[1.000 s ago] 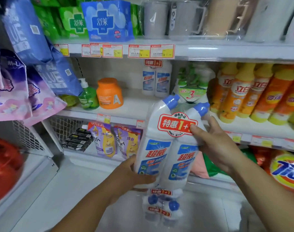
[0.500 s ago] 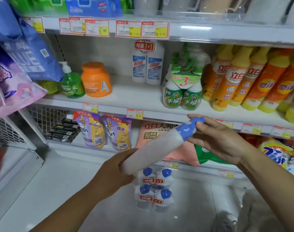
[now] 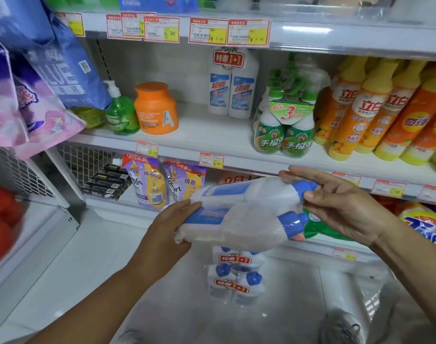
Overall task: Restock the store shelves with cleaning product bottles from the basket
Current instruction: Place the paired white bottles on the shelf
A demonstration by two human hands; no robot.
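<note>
A twin pack of white cleaner bottles with blue caps (image 3: 246,214) lies sideways in front of me, bases to the left, caps to the right. My left hand (image 3: 169,229) grips the bases. My right hand (image 3: 340,207) pinches the upper bottle's blue cap end. An identical twin pack with a red 1+1 tag (image 3: 233,85) stands upright at the back of the middle shelf (image 3: 207,135). Below my hands, two more twin packs (image 3: 236,274) lie down low by the floor; no basket outline is clear.
On the middle shelf stand a green pump bottle (image 3: 121,115), an orange jar (image 3: 156,109), a green triple pack (image 3: 285,125) and several orange dish-soap bottles (image 3: 375,112). Purple refill pouches (image 3: 147,182) and black boxes (image 3: 105,181) sit on the lower shelf. Blue and pink bags (image 3: 38,78) hang at left.
The twin pack went from upright to lying sideways, then rolled so both bottles show. The view has moved closer to the shelf.
</note>
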